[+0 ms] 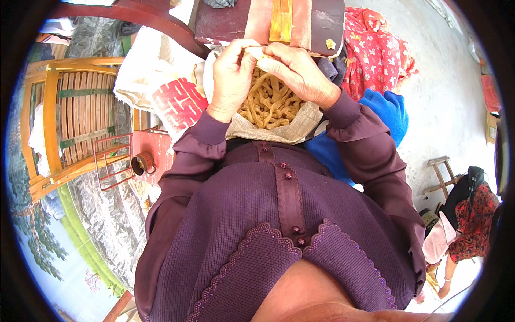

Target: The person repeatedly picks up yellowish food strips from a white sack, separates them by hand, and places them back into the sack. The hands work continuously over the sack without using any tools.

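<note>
My left hand [233, 76] and my right hand [299, 74] meet at the fingertips above an open woven sack [307, 118]. Between them they pinch a small pale piece [255, 52] with a yellowish lower part; the fingers hide much of it, and its material is unclear. Tan, twisted strips [273, 100] fill the sack, some seemingly knotted. Just beyond my fingers is a dark red padded surface [219, 24]. Across it lie a pink cloth band [257, 20] and a yellow wooden strip [281, 20]. A small yellow scrap [330, 44] rests near its right corner.
To the left are a white cloth bag [141, 72] with red markings, a brown mug [143, 164] on a red stool [157, 147], and a slatted wooden chair [86, 116]. Red floral cloth [374, 52] and blue cloth [388, 112] lie right. Another person [472, 221] is at far right.
</note>
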Motion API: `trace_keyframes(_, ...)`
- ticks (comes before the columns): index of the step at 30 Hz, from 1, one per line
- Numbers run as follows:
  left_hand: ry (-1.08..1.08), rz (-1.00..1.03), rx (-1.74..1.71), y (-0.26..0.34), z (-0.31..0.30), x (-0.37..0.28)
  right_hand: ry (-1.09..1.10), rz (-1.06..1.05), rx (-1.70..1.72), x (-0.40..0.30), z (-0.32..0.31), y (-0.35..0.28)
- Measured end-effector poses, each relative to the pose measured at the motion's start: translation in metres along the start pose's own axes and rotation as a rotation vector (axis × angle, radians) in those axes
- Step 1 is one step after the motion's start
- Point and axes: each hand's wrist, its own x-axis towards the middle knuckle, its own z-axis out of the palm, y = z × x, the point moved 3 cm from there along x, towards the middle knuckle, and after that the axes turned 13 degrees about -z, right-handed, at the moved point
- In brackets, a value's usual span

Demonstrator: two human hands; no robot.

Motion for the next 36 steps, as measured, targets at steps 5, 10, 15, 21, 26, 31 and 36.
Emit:
trace_keyframes(5,-0.207,-0.364,-0.570,-0.005,0.000,0.002,0.066,-0.062,-0.265,0.001,-0.012,0.001)
trace_keyframes(10,-0.100,-0.089,-0.284,-0.008,0.005,0.012,0.093,0.377,0.533,-0.005,-0.014,0.014)
trace_keyframes(15,-0.118,-0.263,-0.310,-0.019,0.003,0.013,0.130,0.463,0.604,-0.005,-0.007,0.012)
trace_keyframes(21,-0.077,-0.180,-0.137,-0.009,0.011,0.009,0.253,0.538,0.655,-0.008,-0.004,0.016)
trace_keyframes(26,-0.147,-0.207,-0.232,-0.007,0.000,0.018,0.395,0.681,0.762,-0.012,-0.022,0.039)
trace_keyframes(31,-0.124,-0.168,-0.262,0.025,-0.018,0.012,0.480,0.519,0.840,-0.008,-0.039,0.037)
trace_keyframes(36,-0.015,-0.080,0.117,0.009,-0.027,0.005,0.344,0.493,0.723,-0.009,-0.021,0.027)
